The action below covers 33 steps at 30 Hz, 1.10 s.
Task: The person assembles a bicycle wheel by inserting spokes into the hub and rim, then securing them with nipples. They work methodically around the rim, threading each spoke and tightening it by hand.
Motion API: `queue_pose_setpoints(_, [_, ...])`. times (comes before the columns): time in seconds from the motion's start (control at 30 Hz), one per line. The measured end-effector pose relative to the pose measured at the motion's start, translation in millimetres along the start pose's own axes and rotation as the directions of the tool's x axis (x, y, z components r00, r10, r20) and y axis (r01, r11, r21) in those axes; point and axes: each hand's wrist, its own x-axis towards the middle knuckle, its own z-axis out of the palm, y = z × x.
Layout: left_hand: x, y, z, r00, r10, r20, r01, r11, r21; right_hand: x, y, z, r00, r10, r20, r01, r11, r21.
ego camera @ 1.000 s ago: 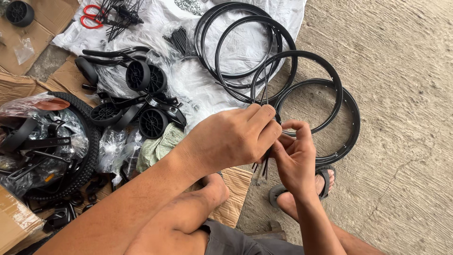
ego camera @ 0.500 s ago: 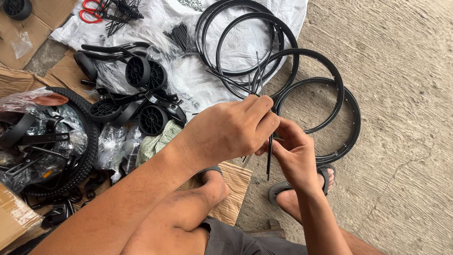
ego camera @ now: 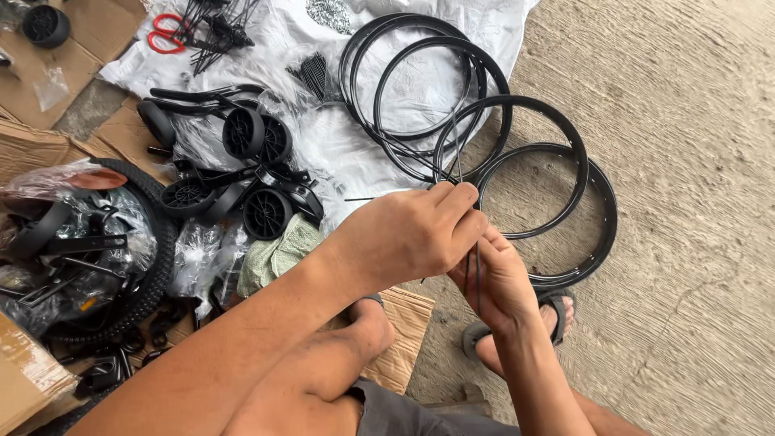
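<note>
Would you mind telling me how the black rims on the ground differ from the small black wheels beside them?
The rims are large, open hoops lying flat, partly on the white sheet and partly on concrete; the small wheels are far smaller, with filled centres, and stand tilted among other parts. The rims overlap one another, while the wheels sit clustered near plastic bags. Both are black and round.
</note>
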Motion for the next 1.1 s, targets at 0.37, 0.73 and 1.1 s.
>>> queue_pose_setpoints(0.37, [-1,5,8,0.999,0.036,0.009,-0.036,0.999,-0.025,-3,13,-14,0.989,0.131,-0.064,-0.124,0.988,0.096])
queue_pose_setpoints(0.73, [-1,6,17,0.997,0.074,0.025,-0.072,0.996,-0.059,-19,23,-3,0.971,0.133,-0.196,-0.108,0.985,0.132])
queue_pose_setpoints(1.1, [3,13,14,0.998,0.042,0.046,-0.038,0.995,-0.091,-33,22,1,0.946,0.258,-0.197,-0.186,0.928,0.322])
